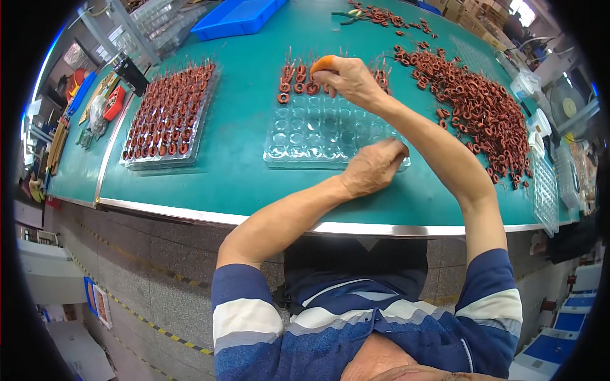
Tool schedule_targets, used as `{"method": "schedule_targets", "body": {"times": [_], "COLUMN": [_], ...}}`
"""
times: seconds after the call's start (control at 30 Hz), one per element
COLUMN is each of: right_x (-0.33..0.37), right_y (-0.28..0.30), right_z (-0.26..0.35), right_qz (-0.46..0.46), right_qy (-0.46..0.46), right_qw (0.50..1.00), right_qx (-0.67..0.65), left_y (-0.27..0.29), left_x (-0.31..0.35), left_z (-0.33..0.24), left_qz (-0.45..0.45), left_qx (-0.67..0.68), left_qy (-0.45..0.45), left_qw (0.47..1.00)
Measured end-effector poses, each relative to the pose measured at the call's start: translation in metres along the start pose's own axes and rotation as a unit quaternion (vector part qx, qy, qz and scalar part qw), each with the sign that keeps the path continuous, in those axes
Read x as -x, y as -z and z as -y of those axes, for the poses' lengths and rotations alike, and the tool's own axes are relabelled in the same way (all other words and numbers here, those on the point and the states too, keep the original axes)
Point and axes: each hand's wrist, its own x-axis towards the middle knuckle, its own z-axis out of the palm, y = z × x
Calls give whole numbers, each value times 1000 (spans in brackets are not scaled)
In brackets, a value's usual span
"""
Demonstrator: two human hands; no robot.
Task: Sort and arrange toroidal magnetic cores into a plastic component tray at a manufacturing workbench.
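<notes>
A clear plastic tray (298,136) with round pockets lies in front of me. Its far rows hold reddish-brown wire-wound ring coils (283,98) with thin leads standing up; the nearer pockets hold none. Above the far rows is my right hand (348,79), an orange finger cot on one finger. Its fingers are pinched together right by a coil, and what lies between them is hidden. My left hand (375,168) rests at the tray's near right corner, fingers curled in, their grip out of sight. The right forearm reaches in beyond the left hand.
A large heap of loose coils (473,95) spreads over the green table (241,120) at right. A filled tray (168,120) stands at left beside a black bottle-like object (130,75). Farther back are a blue bin (238,18) and pliers (348,15).
</notes>
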Motion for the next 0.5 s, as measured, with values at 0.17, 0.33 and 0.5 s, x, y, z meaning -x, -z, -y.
{"method": "schedule_targets", "body": {"times": [0.17, 0.33, 0.5], "right_x": [-33, -38, 24], "right_y": [-30, -2, 80], "right_z": [-18, -9, 1], "right_qz": [93, 24, 107], "right_qy": [0, 44, 34], "right_qw": [994, 980, 951], "right_qx": [59, 192, 289], "left_y": [-3, -1, 4], "left_x": [1, 4, 8], "left_z": [0, 6, 6], "left_qz": [1, 15, 9], "left_qx": [-14, -11, -14], "left_qy": [-4, -23, -13], "left_qw": [1000, 1000, 1000]}}
